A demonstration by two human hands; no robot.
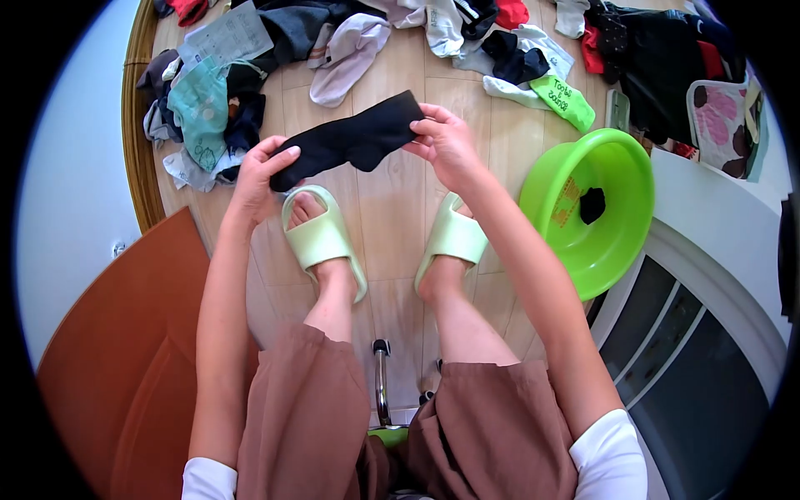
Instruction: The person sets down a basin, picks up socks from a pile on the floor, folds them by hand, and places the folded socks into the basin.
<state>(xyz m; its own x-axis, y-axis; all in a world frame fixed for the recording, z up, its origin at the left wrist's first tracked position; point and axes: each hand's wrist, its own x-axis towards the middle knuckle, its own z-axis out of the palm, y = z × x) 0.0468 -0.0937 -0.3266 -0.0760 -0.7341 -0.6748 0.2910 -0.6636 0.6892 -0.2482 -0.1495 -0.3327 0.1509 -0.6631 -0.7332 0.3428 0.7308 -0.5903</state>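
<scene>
A black sock (350, 137) is stretched out between my two hands, above the slippers. My left hand (260, 173) pinches its lower end, thumb on top. At the upper right, my right hand (443, 143) grips the other end between thumb and fingers. The sock's heel bulges downward near the middle. To the right of my right forearm stands a green basin (542, 187), tilted toward me, with a small black item (592, 205) inside that I cannot make out.
Loose socks, such as a pale pink one (348, 54) and a bright green one (564, 102), lie across the wooden floor (387, 212). A clothes pile (200, 108) is at far left, dark clothes (658, 75) at far right. A brown panel (142, 358) stands left.
</scene>
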